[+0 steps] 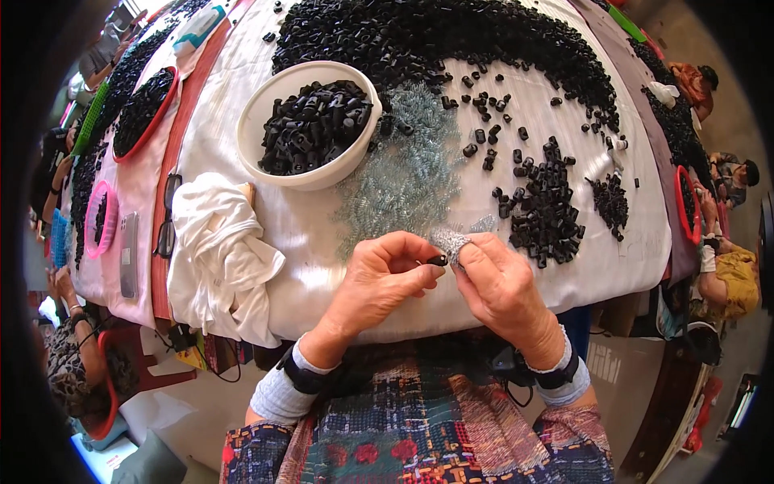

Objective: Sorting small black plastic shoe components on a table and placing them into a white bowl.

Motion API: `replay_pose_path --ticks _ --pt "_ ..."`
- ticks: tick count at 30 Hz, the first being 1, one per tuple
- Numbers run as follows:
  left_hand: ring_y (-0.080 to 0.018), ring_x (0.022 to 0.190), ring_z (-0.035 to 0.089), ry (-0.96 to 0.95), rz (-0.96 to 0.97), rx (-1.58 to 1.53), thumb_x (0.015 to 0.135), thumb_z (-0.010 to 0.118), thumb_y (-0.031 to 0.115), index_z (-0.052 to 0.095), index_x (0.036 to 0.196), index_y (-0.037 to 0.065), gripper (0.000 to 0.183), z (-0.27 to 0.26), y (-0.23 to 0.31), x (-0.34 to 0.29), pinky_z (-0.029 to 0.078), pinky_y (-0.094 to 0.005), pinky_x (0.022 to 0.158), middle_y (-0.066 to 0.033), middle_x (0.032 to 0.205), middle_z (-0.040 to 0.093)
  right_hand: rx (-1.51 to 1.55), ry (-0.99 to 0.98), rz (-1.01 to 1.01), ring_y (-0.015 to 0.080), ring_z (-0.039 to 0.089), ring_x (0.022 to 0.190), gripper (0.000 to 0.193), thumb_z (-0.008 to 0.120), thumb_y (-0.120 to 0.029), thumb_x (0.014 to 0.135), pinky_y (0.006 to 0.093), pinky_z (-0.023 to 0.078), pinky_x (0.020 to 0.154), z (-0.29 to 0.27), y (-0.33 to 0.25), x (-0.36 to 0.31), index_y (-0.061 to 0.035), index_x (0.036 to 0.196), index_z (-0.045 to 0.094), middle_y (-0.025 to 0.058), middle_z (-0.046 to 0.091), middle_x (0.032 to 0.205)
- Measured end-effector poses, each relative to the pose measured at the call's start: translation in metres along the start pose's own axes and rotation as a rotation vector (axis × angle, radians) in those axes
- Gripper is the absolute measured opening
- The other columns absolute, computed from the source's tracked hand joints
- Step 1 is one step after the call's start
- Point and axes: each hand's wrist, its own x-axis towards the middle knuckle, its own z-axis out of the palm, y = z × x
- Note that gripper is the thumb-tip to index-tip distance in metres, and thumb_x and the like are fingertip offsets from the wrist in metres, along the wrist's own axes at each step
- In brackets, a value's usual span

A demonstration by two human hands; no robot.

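My left hand [385, 273] pinches a small black plastic piece [438, 260] between thumb and fingertips, close to the table's near edge. Right beside it, my right hand [501, 282] is closed, its fingertips almost meeting the piece. A silvery, rough-textured wrap or bunch [451, 244] sits at the right index finger; what those fingers grip is hidden. Beyond both hands spreads a heap of fine metal coil springs [407, 173]. To its left stands a white bowl [251, 153] filled with black plastic pieces. A pile of small black pieces [548, 214] lies to the right of my hands.
A large mound of black parts [435, 36] covers the far side of the white cloth [314, 298]. A crumpled white cloth [218, 250] lies at left, near eyeglasses [168, 218] and a phone [129, 254]. Smaller dark parts [610, 206] lie at right. Other people sit along both sides.
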Motion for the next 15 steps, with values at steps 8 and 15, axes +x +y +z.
replay_pose_path --ticks 8,15 --pt "-0.0062 0.071 0.059 0.039 0.077 0.268 0.081 0.068 0.006 0.061 0.097 -0.002 0.019 0.004 -0.001 0.001 0.049 -0.0206 0.063 -0.0006 0.080 0.064 0.018 -0.021 0.036 0.0350 0.060 0.084 0.032 0.062 0.007 0.067 0.0373 0.051 0.071 -0.001 -0.001 -0.001 0.0054 0.099 0.055 0.0197 0.057 0.095" --pt "-0.0109 0.071 0.062 -0.022 -0.006 -0.036 0.080 0.068 0.002 0.061 0.097 -0.001 0.018 0.007 0.007 0.005 0.051 -0.0237 0.064 -0.0060 0.081 0.066 0.242 0.297 0.149 0.0294 0.062 0.072 0.030 0.063 0.010 0.073 0.0322 0.051 0.063 0.007 0.007 -0.012 0.0049 0.102 0.058 0.0184 0.060 0.091"
